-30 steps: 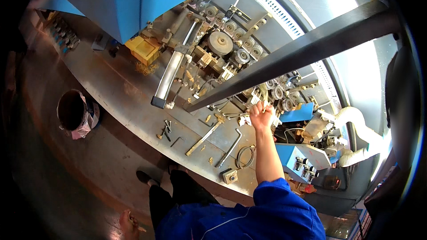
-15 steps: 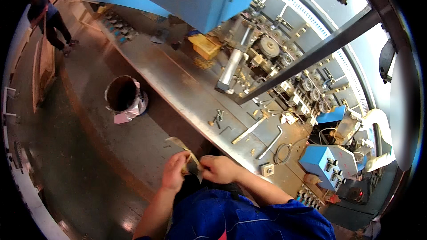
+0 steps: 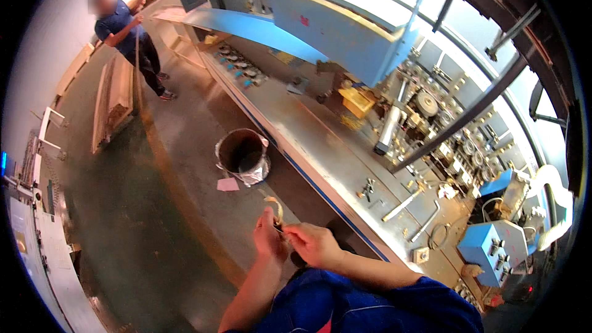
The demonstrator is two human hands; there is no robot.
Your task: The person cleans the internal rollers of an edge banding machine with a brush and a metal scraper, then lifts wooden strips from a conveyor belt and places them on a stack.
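A pale, curved tan strip [image 3: 275, 205] is held low in front of my body. My left hand [image 3: 267, 235] is closed round it, with the upper end sticking out above my fingers. My right hand [image 3: 311, 243] is closed against my left hand, pinching at the lower part of the strip. Beyond both hands, a cylindrical bin [image 3: 258, 169] with crumpled wrapping round it stands on the floor, and a pink sheet [image 3: 227, 184] lies beside it.
The steel machine bed [image 3: 327, 165] runs diagonally along my right, carrying wrenches [image 3: 401, 203], rollers [image 3: 428, 103] and a blue housing [image 3: 333, 18]. A blue control box [image 3: 478, 246] is at the right. A co-worker [image 3: 126, 37] stands by stacked wood lengths [image 3: 114, 92] at the back left.
My right hand has left the machine and met my left hand at the strip. The view has swung left, bringing the co-worker and more floor into sight.
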